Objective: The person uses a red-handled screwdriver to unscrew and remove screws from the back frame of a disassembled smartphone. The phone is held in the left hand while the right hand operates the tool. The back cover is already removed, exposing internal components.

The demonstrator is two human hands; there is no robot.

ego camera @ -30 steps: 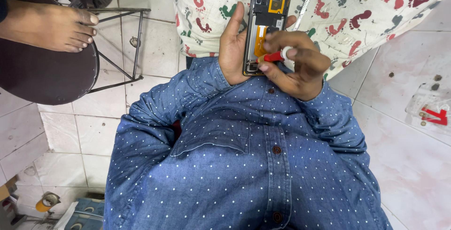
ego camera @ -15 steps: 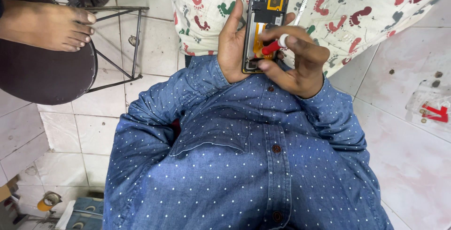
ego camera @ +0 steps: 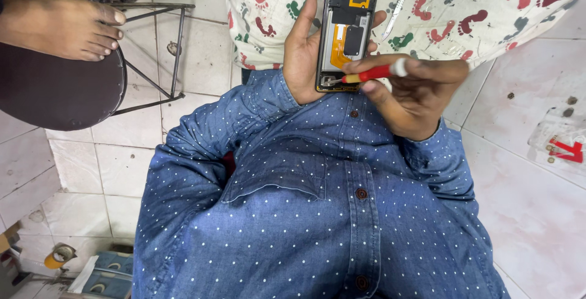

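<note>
Left grip (ego camera: 305, 61) wrapped round opened phone (ego camera: 348, 30); right grip (ego camera: 415, 91) pinching red screwdriver (ego camera: 372, 73), now lowered, tip probing bottom edge.

Phone repair workshop, opened phone (ego camera: 348, 30), tweezers (ego camera: 400, 3)

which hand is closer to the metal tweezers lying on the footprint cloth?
Right. The right hand, holding a red screwdriver, sits just below the tweezers. The left hand grips the opened phone, which lies between it and the tweezers.
</note>
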